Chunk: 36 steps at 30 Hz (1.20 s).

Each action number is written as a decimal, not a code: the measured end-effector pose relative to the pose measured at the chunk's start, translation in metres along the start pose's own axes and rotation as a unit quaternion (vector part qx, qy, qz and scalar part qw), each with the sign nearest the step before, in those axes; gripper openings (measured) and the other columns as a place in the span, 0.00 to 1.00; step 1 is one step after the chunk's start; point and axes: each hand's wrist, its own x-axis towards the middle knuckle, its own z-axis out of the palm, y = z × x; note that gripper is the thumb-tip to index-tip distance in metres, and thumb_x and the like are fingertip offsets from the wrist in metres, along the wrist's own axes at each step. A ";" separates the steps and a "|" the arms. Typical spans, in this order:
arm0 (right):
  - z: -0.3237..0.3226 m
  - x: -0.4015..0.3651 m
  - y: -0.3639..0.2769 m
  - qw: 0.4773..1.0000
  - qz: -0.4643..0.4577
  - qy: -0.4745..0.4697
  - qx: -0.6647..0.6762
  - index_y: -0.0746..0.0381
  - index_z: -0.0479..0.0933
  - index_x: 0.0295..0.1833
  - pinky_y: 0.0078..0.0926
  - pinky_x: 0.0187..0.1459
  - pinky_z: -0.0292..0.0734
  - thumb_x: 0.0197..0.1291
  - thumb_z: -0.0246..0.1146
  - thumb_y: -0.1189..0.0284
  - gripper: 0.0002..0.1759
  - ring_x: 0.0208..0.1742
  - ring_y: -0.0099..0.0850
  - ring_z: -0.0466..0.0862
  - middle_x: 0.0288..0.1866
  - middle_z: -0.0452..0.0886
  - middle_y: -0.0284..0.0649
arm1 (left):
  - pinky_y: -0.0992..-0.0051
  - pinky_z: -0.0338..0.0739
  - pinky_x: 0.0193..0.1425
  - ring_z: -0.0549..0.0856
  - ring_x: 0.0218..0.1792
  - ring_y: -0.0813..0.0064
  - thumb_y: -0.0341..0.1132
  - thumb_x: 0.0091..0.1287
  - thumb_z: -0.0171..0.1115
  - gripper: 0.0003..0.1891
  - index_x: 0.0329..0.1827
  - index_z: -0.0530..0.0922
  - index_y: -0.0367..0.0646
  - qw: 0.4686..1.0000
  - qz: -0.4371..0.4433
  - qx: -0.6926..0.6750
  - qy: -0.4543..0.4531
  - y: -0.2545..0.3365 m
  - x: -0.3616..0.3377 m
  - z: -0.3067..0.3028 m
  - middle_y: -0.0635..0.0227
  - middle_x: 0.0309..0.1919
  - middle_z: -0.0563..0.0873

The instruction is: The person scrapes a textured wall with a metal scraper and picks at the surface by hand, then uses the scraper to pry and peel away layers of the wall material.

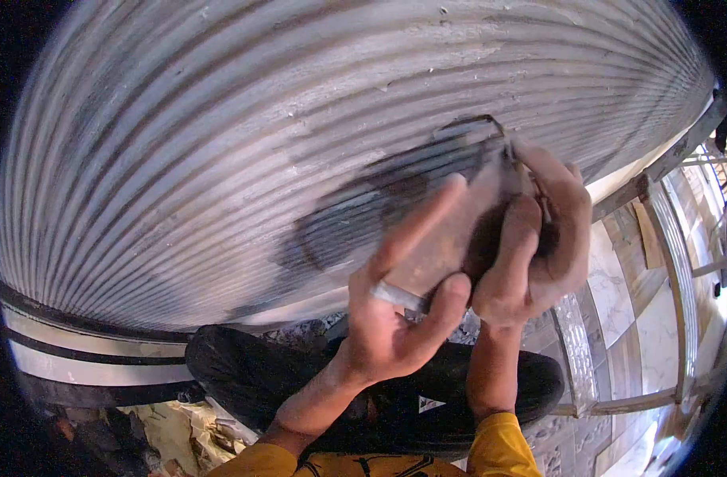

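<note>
Both my hands are together at the middle right, in front of a ridged grey panel. A flat brownish piece [436, 253] with a pale edge lies between them, slightly blurred. My left hand [391, 314] grips its near end, thumb on one side and fingers on the other. Curled round the far end is my right hand [542, 238], with a dark shadow under its fingers; a thin dark curved edge sticks out past the fingertips. The ridged panel [220, 151] is dusty, with specks on its grooves, and the hands' shadow falls across it.
My knees in dark trousers [252, 378] are bent under the panel's lower edge. On the right is a metal frame [673, 278] over marble-patterned tiles [614, 258]. Crumpled yellowish material [177, 437] lies at the lower left, beside striped black and white edging [101, 362].
</note>
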 end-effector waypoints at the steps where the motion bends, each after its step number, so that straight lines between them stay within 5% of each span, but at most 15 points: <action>1: -0.002 -0.004 0.000 0.999 0.020 0.039 0.016 0.74 0.76 0.55 0.22 0.50 0.73 0.64 0.51 0.79 0.17 0.41 0.28 0.78 0.42 0.80 0.46 | 0.67 0.70 0.69 0.78 0.66 0.57 0.27 0.68 0.61 0.28 0.71 0.67 0.29 1.000 -0.004 -0.015 0.013 0.004 0.001 0.004 0.44 0.68 0.74; 4: -0.007 -0.019 0.004 0.996 0.037 0.086 -0.007 0.74 0.74 0.57 0.25 0.51 0.75 0.65 0.50 0.77 0.18 0.45 0.32 0.81 0.43 0.80 0.48 | 0.67 0.75 0.65 0.82 0.61 0.53 0.25 0.67 0.61 0.26 0.69 0.70 0.30 0.997 -0.022 0.054 -0.058 0.011 -0.006 -0.001 0.43 0.63 0.78; 6: -0.006 -0.028 0.014 0.982 -0.075 0.161 0.058 0.74 0.72 0.58 0.26 0.50 0.75 0.67 0.50 0.74 0.19 0.43 0.31 0.80 0.44 0.79 0.49 | 0.66 0.79 0.59 0.86 0.54 0.51 0.25 0.67 0.62 0.23 0.65 0.74 0.31 0.994 0.002 0.095 -0.059 0.015 -0.010 -0.003 0.43 0.59 0.82; 8: -0.013 -0.030 0.015 0.985 -0.105 0.086 0.104 0.73 0.70 0.58 0.25 0.48 0.76 0.66 0.52 0.76 0.18 0.42 0.30 0.80 0.45 0.79 0.49 | 0.66 0.80 0.57 0.87 0.51 0.53 0.26 0.67 0.62 0.19 0.61 0.76 0.30 0.991 -0.025 0.085 -0.102 0.013 -0.017 -0.010 0.42 0.56 0.83; 12: 0.006 -0.022 0.000 0.987 -0.011 0.112 0.111 0.71 0.74 0.53 0.20 0.40 0.73 0.59 0.56 0.83 0.15 0.36 0.26 0.78 0.39 0.80 0.48 | 0.67 0.80 0.55 0.85 0.53 0.66 0.28 0.69 0.63 0.21 0.62 0.72 0.28 0.988 -0.145 -0.026 0.041 0.011 -0.037 -0.009 0.53 0.54 0.83; 14: -0.008 -0.008 -0.005 0.998 0.032 -0.017 0.050 0.69 0.80 0.37 0.26 0.28 0.73 0.46 0.62 0.85 0.09 0.24 0.32 0.79 0.29 0.81 0.44 | 0.70 0.81 0.54 0.83 0.53 0.72 0.27 0.69 0.63 0.22 0.64 0.70 0.28 0.994 -0.107 -0.003 0.030 0.012 -0.034 -0.017 0.58 0.55 0.81; 19: -0.034 0.011 -0.017 0.973 0.043 -0.228 0.004 0.70 0.81 0.39 0.20 0.33 0.69 0.50 0.63 0.81 0.09 0.29 0.22 0.77 0.31 0.81 0.39 | 0.79 0.81 0.49 0.83 0.51 0.74 0.25 0.69 0.61 0.25 0.69 0.66 0.34 0.958 -0.277 -0.073 -0.008 0.020 -0.019 -0.023 0.58 0.54 0.81; 22: -0.037 0.012 -0.028 0.975 0.178 -0.136 0.005 0.71 0.79 0.50 0.21 0.43 0.74 0.53 0.66 0.74 0.19 0.41 0.25 0.82 0.42 0.83 0.44 | 0.78 0.80 0.53 0.81 0.52 0.75 0.25 0.70 0.61 0.29 0.72 0.61 0.36 0.953 -0.277 -0.120 0.014 0.017 -0.010 -0.016 0.59 0.53 0.80; 24: -0.031 0.010 -0.041 0.888 0.302 0.081 0.338 0.71 0.75 0.56 0.28 0.41 0.80 0.46 0.74 0.71 0.31 0.43 0.33 0.84 0.47 0.82 0.48 | 0.77 0.79 0.55 0.80 0.53 0.76 0.25 0.70 0.61 0.31 0.74 0.58 0.37 0.954 -0.256 -0.149 0.048 0.016 -0.005 -0.008 0.60 0.52 0.79; 25: -0.044 -0.001 -0.036 0.888 0.315 0.031 0.334 0.73 0.69 0.62 0.27 0.50 0.78 0.46 0.76 0.67 0.39 0.48 0.36 0.83 0.54 0.79 0.52 | 0.76 0.78 0.57 0.79 0.53 0.76 0.26 0.70 0.61 0.32 0.74 0.57 0.37 0.954 -0.251 -0.150 0.062 0.019 -0.001 -0.004 0.61 0.50 0.79; 28: -0.062 -0.009 -0.037 0.938 0.263 -0.104 0.200 0.73 0.71 0.60 0.26 0.54 0.74 0.50 0.72 0.71 0.33 0.49 0.33 0.82 0.51 0.81 0.51 | 0.77 0.79 0.54 0.80 0.50 0.77 0.24 0.69 0.62 0.34 0.74 0.54 0.36 0.959 -0.235 -0.143 0.070 0.018 -0.003 0.005 0.64 0.46 0.77; 31: -0.047 -0.010 -0.039 0.942 0.288 0.026 0.170 0.74 0.72 0.59 0.26 0.56 0.72 0.54 0.66 0.79 0.25 0.47 0.31 0.81 0.48 0.82 0.46 | 0.79 0.84 0.43 0.84 0.44 0.75 0.21 0.66 0.64 0.35 0.74 0.57 0.34 0.995 -0.079 0.022 0.057 0.011 -0.008 0.006 0.57 0.48 0.77; 32: -0.043 -0.007 -0.037 0.937 0.285 0.104 0.171 0.74 0.72 0.58 0.25 0.56 0.72 0.55 0.64 0.81 0.24 0.47 0.30 0.81 0.47 0.83 0.45 | 0.79 0.84 0.43 0.84 0.44 0.75 0.21 0.66 0.64 0.35 0.74 0.57 0.34 0.995 -0.080 0.024 0.056 0.010 -0.007 0.006 0.57 0.48 0.77; 34: -0.039 -0.004 -0.032 0.944 0.280 0.116 0.128 0.77 0.67 0.66 0.28 0.60 0.72 0.58 0.64 0.81 0.30 0.52 0.34 0.81 0.53 0.81 0.50 | 0.77 0.85 0.44 0.85 0.42 0.72 0.21 0.64 0.65 0.31 0.70 0.64 0.34 0.990 -0.097 0.075 0.072 0.010 -0.004 0.003 0.53 0.52 0.76; 36: -0.037 0.004 -0.021 0.953 0.276 0.094 0.078 0.78 0.67 0.67 0.28 0.62 0.71 0.59 0.65 0.80 0.31 0.53 0.34 0.81 0.55 0.80 0.51 | 0.74 0.86 0.45 0.84 0.49 0.67 0.25 0.63 0.66 0.36 0.73 0.58 0.34 0.988 -0.095 0.120 0.033 0.007 -0.002 -0.006 0.55 0.56 0.74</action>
